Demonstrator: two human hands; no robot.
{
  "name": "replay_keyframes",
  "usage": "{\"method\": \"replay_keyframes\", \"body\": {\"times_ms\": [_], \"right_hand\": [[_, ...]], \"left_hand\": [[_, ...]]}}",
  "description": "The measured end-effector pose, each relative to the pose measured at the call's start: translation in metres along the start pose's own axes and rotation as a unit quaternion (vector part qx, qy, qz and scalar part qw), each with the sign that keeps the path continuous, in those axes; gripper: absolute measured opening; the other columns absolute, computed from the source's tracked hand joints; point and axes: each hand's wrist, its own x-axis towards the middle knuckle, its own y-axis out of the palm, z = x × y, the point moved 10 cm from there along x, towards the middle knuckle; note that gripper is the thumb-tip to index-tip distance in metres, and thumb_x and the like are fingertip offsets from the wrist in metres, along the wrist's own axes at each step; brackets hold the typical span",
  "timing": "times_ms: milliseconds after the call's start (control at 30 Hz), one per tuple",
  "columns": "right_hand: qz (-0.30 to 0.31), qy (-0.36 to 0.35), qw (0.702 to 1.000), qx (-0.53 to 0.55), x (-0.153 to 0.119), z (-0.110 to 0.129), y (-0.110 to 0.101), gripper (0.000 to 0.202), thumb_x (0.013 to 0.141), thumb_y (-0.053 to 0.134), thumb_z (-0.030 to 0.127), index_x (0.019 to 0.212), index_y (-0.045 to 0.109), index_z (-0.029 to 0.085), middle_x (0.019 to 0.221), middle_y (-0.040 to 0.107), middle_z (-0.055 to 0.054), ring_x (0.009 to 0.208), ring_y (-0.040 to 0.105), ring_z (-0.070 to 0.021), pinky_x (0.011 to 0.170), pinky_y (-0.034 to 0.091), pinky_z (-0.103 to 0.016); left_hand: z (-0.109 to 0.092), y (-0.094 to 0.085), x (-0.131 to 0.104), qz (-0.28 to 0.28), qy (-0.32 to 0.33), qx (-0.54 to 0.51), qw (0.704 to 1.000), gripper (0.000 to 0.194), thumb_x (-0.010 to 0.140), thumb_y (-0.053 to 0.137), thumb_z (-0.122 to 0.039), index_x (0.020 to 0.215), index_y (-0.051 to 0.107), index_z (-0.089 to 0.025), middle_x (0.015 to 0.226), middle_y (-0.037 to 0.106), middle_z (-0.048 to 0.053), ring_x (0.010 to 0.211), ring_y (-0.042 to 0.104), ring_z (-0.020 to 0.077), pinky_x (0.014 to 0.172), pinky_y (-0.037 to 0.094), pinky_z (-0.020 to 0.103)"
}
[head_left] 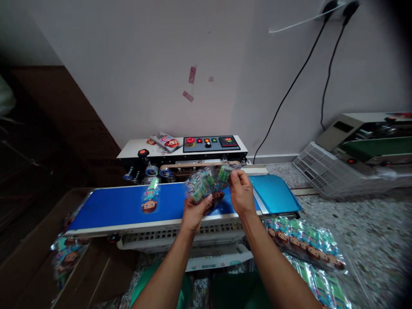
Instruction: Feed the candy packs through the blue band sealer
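Clear plastic packets [206, 182] with green and white contents are held above the blue conveyor belt [119, 207]. My left hand [195, 211] pinches their lower left part between thumb and fingers. At the upper right, my right hand [241, 192] has its fingers closed on the plastic. Brown-haired cartoon prints show partly below the packets, blurred. Farther left, one cartoon packet [150, 195] lies on the belt, its top edge at the rollers of the sealing machine [151, 148].
A cardboard box [96, 262] with packets stands at the left end. Stacked packets [305, 242] lie at the lower right. A blue sheet [273, 193] covers the belt's right end. Another machine [370, 141] sits by a white crate [317, 169]. Black cables hang along the wall.
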Motion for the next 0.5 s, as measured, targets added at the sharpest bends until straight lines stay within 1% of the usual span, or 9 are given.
{"method": "replay_keyframes", "body": {"times_ms": [67,133,167,233,267,300,367,433,500], "right_hand": [[-0.051,-0.036,0.998,-0.021,0.006,0.01,-0.018,0.024,0.083,0.054,0.044,0.083,0.051,0.021,0.08,0.057,0.003,0.072,0.052,-0.0104,0.069,0.042,-0.024],[-0.106,-0.069,0.989,-0.079,0.015,0.023,-0.044,0.027,0.083,0.053,0.047,0.085,0.051,0.021,0.08,0.056,0.003,0.07,0.051,-0.0105,0.067,0.041,-0.023],[-0.13,-0.081,0.98,-0.126,0.02,0.029,-0.059,0.028,0.082,0.052,0.048,0.086,0.052,0.02,0.078,0.056,0.002,0.068,0.051,-0.0107,0.066,0.041,-0.023],[-0.175,-0.085,0.949,-0.248,0.031,0.037,-0.093,0.032,0.083,0.049,0.05,0.088,0.055,0.019,0.074,0.057,0.001,0.062,0.049,-0.0118,0.062,0.04,-0.025],[-0.189,-0.084,0.924,-0.322,0.036,0.04,-0.108,0.034,0.083,0.048,0.05,0.088,0.056,0.018,0.073,0.058,0.0,0.063,0.049,-0.0134,0.063,0.039,-0.026],[-0.198,-0.081,0.891,-0.4,0.04,0.041,-0.12,0.035,0.084,0.047,0.049,0.087,0.058,0.016,0.073,0.059,-0.002,0.065,0.051,-0.0153,0.063,0.039,-0.027],[-0.183,-0.045,0.825,-0.533,0.049,0.033,-0.135,0.034,0.085,0.044,0.045,0.087,0.061,0.014,0.074,0.063,-0.007,0.068,0.054,-0.0193,0.064,0.037,-0.03],[-0.154,0.006,0.767,-0.622,0.055,0.018,-0.141,0.034,0.086,0.042,0.04,0.09,0.062,0.013,0.075,0.065,-0.011,0.07,0.056,-0.0221,0.064,0.036,-0.031],[-0.134,0.046,0.732,-0.666,0.056,0.003,-0.138,0.034,0.087,0.041,0.037,0.094,0.063,0.012,0.077,0.066,-0.013,0.07,0.058,-0.0231,0.063,0.035,-0.03]], "left_hand": [[-0.002,-0.002,0.001,-0.009,0.006,0.005,1.0,0.037,0.063,0.078,-0.031,0.095,0.07,-0.014,0.084,0.075,0.009,0.079,0.07,0.0236,0.063,0.054,0.028],[-0.001,-0.003,0.001,-0.01,-0.004,0.012,1.0,0.036,0.061,0.079,-0.03,0.092,0.07,-0.014,0.082,0.075,0.009,0.076,0.07,0.0231,0.061,0.054,0.028],[0.0,-0.004,0.001,-0.007,-0.011,0.013,1.0,0.035,0.061,0.079,-0.029,0.091,0.071,-0.014,0.082,0.075,0.008,0.075,0.071,0.0231,0.062,0.055,0.028],[0.0,-0.003,0.001,0.002,-0.018,0.013,1.0,0.033,0.06,0.08,-0.028,0.089,0.071,-0.015,0.082,0.075,0.008,0.074,0.071,0.0233,0.065,0.056,0.03],[-0.001,-0.002,0.0,0.007,-0.02,0.013,1.0,0.032,0.06,0.08,-0.028,0.088,0.072,-0.015,0.081,0.075,0.008,0.074,0.071,0.0232,0.066,0.056,0.031],[-0.002,-0.001,0.0,0.011,-0.022,0.013,1.0,0.032,0.059,0.08,-0.028,0.087,0.072,-0.015,0.081,0.075,0.008,0.073,0.071,0.0231,0.066,0.056,0.031],[-0.001,0.001,0.0,0.017,-0.03,0.017,0.999,0.031,0.058,0.081,-0.028,0.085,0.073,-0.015,0.08,0.075,0.008,0.072,0.071,0.023,0.066,0.056,0.031],[0.002,0.003,0.0,0.024,-0.041,0.018,0.999,0.033,0.057,0.082,-0.028,0.086,0.072,-0.015,0.08,0.075,0.008,0.072,0.071,0.0235,0.067,0.057,0.032],[0.005,0.004,0.0,0.03,-0.049,0.018,0.998,0.035,0.057,0.082,-0.028,0.087,0.072,-0.014,0.081,0.075,0.008,0.074,0.071,0.0243,0.07,0.057,0.034]]}}
